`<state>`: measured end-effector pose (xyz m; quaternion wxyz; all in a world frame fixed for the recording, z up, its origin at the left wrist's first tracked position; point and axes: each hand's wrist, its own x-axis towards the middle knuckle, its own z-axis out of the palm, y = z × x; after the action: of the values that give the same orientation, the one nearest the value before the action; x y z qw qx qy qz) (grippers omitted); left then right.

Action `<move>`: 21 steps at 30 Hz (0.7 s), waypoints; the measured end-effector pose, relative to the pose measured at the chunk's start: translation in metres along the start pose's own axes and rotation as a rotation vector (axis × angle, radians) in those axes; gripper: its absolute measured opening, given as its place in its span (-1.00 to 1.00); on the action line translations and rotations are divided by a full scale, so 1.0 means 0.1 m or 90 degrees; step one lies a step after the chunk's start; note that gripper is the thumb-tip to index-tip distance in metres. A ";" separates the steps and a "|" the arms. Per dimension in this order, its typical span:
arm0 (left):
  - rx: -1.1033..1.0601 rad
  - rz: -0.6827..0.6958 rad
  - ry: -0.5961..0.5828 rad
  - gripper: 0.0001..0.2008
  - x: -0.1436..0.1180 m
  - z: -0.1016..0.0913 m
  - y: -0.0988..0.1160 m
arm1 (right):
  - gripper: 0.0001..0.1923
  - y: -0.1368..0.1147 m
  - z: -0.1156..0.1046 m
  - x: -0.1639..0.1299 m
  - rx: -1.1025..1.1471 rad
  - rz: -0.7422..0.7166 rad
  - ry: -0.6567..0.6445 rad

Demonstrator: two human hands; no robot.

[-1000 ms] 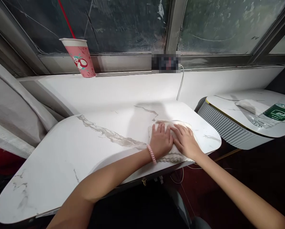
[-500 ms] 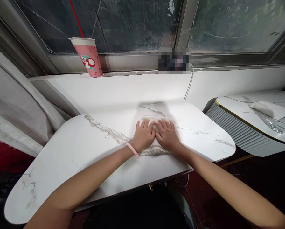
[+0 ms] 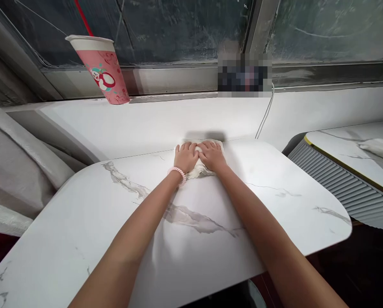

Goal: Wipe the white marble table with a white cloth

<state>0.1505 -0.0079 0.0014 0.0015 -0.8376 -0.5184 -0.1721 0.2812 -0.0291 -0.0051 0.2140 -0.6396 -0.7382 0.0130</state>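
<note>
Moved since a second ago: cloth (image 3: 200, 170) slid from the near right part of the table (image 3: 275, 205) to its far edge by the sill. Left hand (image 3: 185, 156) and right hand (image 3: 212, 155) pressed flat on it, side by side, grasping nothing. One cloth here, one pink cup (image 3: 102, 70), one cable (image 3: 264, 116).

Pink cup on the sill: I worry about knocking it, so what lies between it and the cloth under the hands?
Only bare white ledge between the cup and the cloth, in the head view.
</note>
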 end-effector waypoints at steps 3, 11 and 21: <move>0.005 -0.004 0.001 -0.60 0.11 0.03 -0.03 | -0.54 0.05 0.03 0.12 0.007 -0.004 0.007; 0.030 0.006 0.020 -0.59 0.11 0.07 -0.04 | -0.54 0.09 0.07 0.15 0.003 -0.012 0.016; 0.055 0.024 0.020 -0.55 -0.67 -0.10 0.22 | -0.51 -0.18 -0.13 -0.68 -0.041 -0.040 0.002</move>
<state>0.1393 -0.0784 -0.0044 0.0486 -0.8435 -0.5096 -0.1626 0.2745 -0.1003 -0.0081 0.1947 -0.6231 -0.7573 -0.0188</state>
